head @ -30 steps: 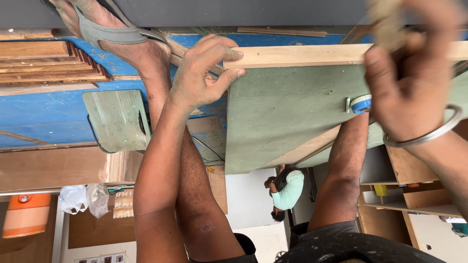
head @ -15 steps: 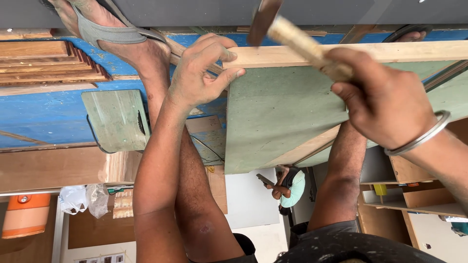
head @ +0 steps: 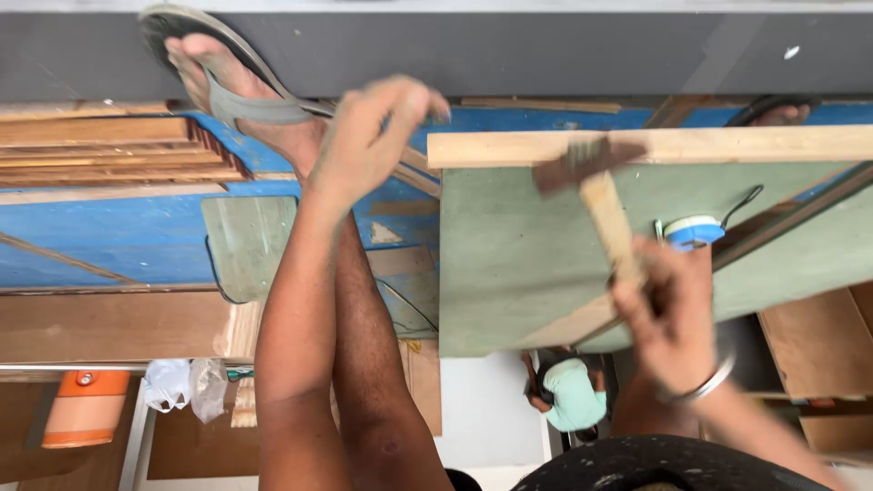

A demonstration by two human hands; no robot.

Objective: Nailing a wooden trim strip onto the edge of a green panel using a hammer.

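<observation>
Hammer, gripped in right hand, head on wooden strip; left hand open, lifted clear; strike squarely.

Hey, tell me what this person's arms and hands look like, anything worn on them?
Both arms are bare, with no sleeves or gloves in view. The right hand has a plain silver metal bangle around the wrist. The left hand wears nothing: no ring, watch or band shows on it or along the forearm. Both hands are blurred.
</observation>
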